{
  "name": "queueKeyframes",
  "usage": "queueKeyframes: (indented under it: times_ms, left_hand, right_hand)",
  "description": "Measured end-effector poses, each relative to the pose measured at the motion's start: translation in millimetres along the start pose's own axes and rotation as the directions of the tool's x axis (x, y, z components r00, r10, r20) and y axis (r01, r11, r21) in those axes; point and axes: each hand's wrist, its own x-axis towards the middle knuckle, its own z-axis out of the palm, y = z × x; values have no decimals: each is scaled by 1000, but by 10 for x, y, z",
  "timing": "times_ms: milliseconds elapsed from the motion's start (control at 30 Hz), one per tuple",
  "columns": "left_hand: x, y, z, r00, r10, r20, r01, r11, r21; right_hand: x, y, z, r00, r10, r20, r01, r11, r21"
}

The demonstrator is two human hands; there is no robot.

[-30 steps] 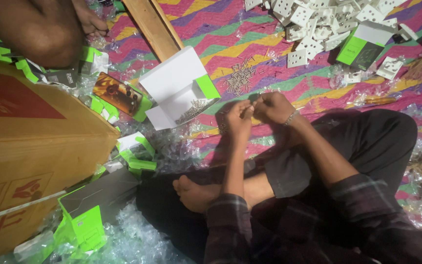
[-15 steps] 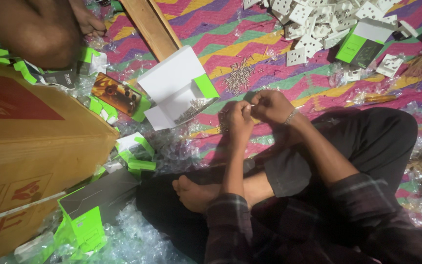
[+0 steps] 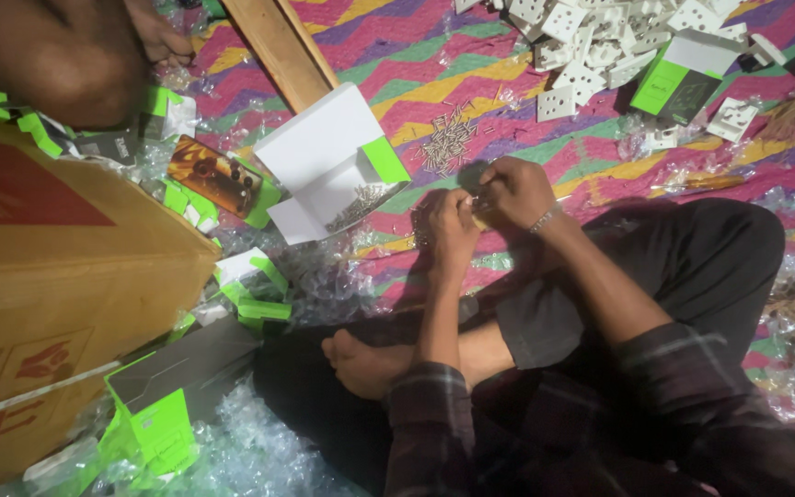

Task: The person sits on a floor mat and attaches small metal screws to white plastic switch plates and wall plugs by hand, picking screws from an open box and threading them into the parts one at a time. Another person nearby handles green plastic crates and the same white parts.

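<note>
Head view. You sit cross-legged on a striped mat (image 3: pixel 471 69), both hands raised together in front of your knees. Your left hand (image 3: pixel 451 230) and right hand (image 3: pixel 515 191) meet fingertip to fingertip over a small part (image 3: pixel 478 217); it is too small and shadowed to identify, and I cannot tell how either grip closes on it.

Change since a second ago: none of substance. Both hands sit in the same place over the same spot on the mat, and the view has only shifted slightly. That reads as fine fingertip work in progress on the one part, not a reach or a set-down.

Surroundings: a loose pile of screws (image 3: pixel 448 143) lies on the mat just beyond your hands, and more screws lie in the open white box (image 3: pixel 328 161) to the left of them. White sockets (image 3: pixel 600 51) are heaped at the far edge, with a green-and-white carton (image 3: pixel 683 74) among them. A brown cardboard box (image 3: pixel 57 285) stands at your left. Another person's arm (image 3: pixel 66 55) shows at the top left, well apart from your hands.
</note>
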Motion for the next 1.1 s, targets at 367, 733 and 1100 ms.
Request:
queueKeyframes:
  times_ms: [367,733,1100]
  left_hand:
    - [-11,-72,55,1000,28,-12,-28,1000,9]
    - [-5,-61,61,990,-139,26,140,988,-65]
    - [-32,-143,116,999,9,-37,-9,1000,10]
  right_hand:
    - [-5,-9,-12,990,-42,138,55,994,-97]
    - [-23,-57,-16,995,-73,74,80,991,-104]
    - [-30,-99,-37,981,-182,73,189,975,-113]
